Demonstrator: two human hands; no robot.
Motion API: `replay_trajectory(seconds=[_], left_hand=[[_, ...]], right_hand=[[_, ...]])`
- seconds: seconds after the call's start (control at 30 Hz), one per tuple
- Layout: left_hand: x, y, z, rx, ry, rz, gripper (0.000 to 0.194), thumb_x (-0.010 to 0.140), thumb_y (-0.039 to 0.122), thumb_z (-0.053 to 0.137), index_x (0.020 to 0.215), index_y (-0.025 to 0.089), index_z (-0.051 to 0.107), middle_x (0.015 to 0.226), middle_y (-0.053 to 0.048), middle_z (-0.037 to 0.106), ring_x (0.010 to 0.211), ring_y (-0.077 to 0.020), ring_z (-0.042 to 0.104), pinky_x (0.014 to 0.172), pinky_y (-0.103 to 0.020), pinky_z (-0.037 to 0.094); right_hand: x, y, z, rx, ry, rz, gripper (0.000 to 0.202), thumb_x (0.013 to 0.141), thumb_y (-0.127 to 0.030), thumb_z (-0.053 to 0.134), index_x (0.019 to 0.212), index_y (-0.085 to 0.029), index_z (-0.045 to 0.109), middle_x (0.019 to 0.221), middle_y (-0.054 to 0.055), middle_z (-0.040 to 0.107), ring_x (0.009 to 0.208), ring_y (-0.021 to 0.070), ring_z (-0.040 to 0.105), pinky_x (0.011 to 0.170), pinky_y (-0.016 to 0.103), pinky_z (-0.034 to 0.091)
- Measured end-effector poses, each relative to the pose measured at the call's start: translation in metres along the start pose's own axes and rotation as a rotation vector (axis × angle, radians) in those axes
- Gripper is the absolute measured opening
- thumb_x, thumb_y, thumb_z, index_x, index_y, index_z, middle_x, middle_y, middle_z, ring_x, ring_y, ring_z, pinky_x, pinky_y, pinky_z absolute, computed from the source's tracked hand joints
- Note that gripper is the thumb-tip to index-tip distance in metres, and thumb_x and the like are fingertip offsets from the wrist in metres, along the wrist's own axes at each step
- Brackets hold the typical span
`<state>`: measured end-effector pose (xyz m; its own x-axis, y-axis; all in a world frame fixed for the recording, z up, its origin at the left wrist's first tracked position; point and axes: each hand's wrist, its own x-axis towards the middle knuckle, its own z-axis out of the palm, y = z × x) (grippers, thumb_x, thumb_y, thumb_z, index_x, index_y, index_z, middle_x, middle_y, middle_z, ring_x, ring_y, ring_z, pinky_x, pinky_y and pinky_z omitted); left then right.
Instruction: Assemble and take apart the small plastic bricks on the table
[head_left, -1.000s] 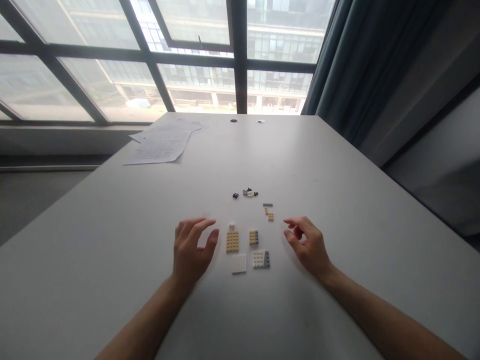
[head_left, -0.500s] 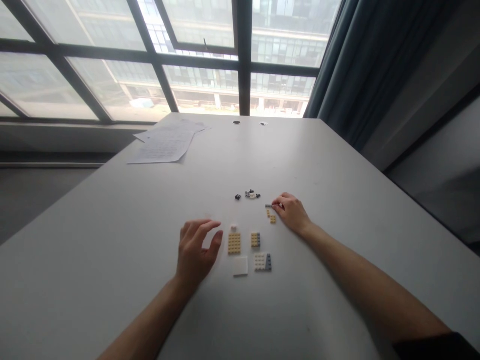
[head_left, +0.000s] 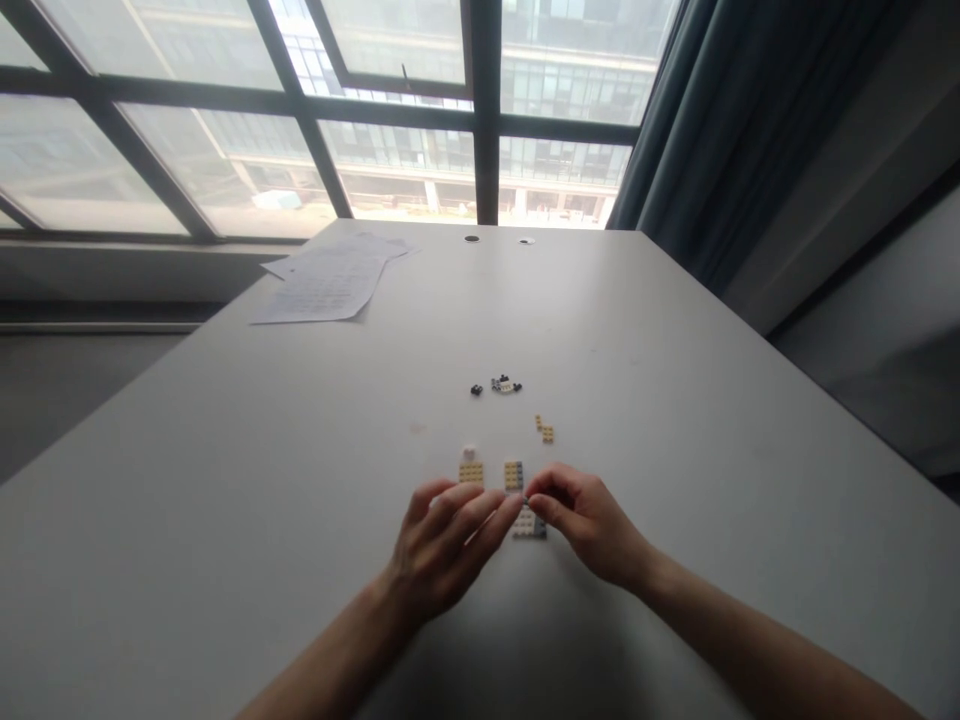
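My right hand (head_left: 592,520) is pinched shut on a small grey building brick (head_left: 526,500), held over the top edge of a white brick assembly (head_left: 524,522) with a dark grey side. My left hand (head_left: 450,540) comes in from the other side with its fingers stretched out. Its fingertips meet the right hand's at the grey brick; its thumb is hidden. Just beyond the fingertips lies a tan-and-grey brick block (head_left: 513,474). A tan plate (head_left: 471,470) is partly covered by the left hand. The white square tile is out of sight behind that hand.
Small tan bricks (head_left: 547,434) lie beyond my right hand. Farther off are a black piece (head_left: 476,390) and a cluster of black, grey and white pieces (head_left: 505,385). A small white piece (head_left: 469,453) sits behind the tan plate. Papers (head_left: 330,285) lie at the far left.
My right hand has brought the grey brick from beside the small tan bricks towards me to the white assembly. My left hand has moved right, over the tan plate and white tile.
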<state>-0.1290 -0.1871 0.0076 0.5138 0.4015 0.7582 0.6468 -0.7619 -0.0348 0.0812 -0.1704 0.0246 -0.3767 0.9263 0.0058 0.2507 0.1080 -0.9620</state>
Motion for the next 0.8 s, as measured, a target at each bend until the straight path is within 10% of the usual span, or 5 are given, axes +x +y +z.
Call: replay_trajectory(seconds=[0.8], left_hand=[[0.002,-0.002,-0.003,-0.077,0.054,-0.086,0.022,0.073,0.018,0.076,0.092,0.019,0.066,0.077,0.000,0.071,0.076,-0.0165,0.059,0.076,-0.033,0.043]], right_hand=[[-0.009,-0.002,0.012,-0.057,0.068,-0.209,0.012,0.088,-0.022,0.055,0.080,-0.018,0.063,0.075,0.001,0.058,0.069,0.0129,0.053,0.067,0.025,0.043]])
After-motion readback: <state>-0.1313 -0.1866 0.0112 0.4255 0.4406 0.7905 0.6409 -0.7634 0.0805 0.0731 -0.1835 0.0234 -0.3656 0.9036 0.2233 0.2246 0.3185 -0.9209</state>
